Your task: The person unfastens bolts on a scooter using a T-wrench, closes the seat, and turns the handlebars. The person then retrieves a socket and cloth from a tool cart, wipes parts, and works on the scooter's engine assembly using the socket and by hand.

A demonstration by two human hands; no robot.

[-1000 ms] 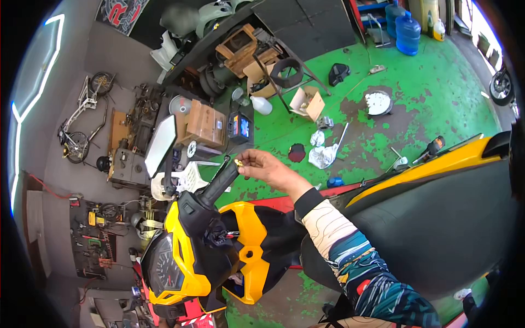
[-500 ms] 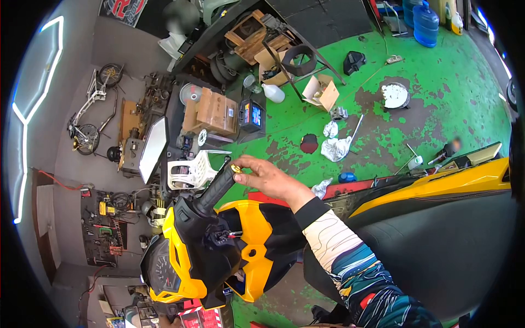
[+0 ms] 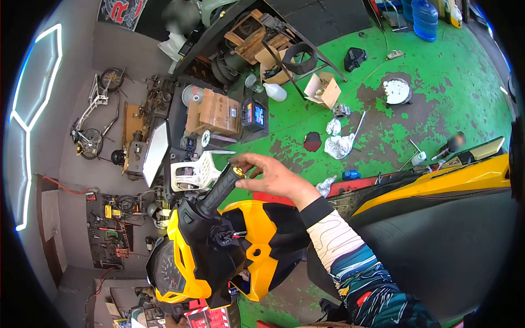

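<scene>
My right hand reaches across the yellow and black scooter. Its thumb and fingers curve around the outer end of the black handlebar grip. Between them shows a gold bar end, its round face visible. Thumb and index finger lie on opposite sides of it; exact fingertip contact is partly hidden. A patterned sleeve with a black cuff covers the arm. Near the grip are a mirror, the ignition key and the instrument cluster. I cannot make out my left hand.
The scooter's black seat fills the right side. A white plastic chair, cardboard box and battery stand beyond the grip. On the green floor lie a white bag and a round basin.
The fingers and thumb have spread a little around the gold bar end, and more of it shows. The whole view has shifted slightly.
</scene>
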